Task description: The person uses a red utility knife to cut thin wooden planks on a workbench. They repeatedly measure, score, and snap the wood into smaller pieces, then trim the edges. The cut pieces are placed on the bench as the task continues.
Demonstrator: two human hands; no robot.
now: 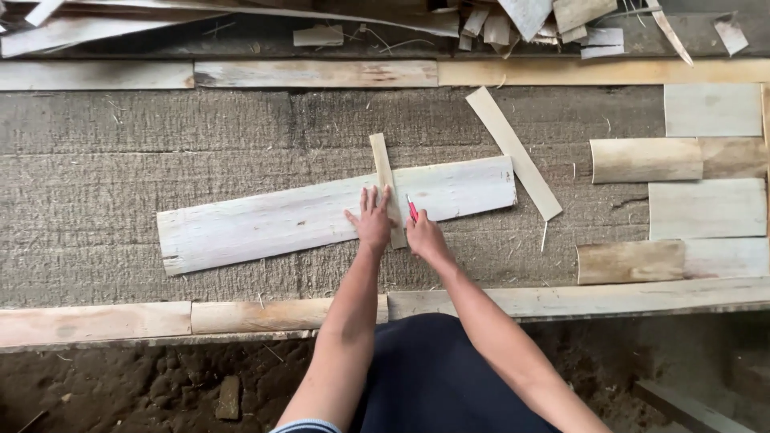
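Observation:
A long pale wood veneer sheet [265, 220] lies slanted across a coarse grey mat [120, 160]. A narrow wooden strip [383, 164] rests across the sheet like a straightedge. My left hand [372, 219] presses flat on the sheet, fingers spread, its fingertips against the strip's left edge. My right hand [425, 236] grips a small red-handled knife [411, 208], its tip on the sheet just right of the strip.
Another loose strip [513, 152] lies slanted over the sheet's right end. Cut veneer pieces [706, 208] sit in rows at the right. Wooden battens [313, 74] frame the mat at top and bottom. Scrap offcuts [521, 20] pile up beyond. Dirt floor [144, 385] lies below.

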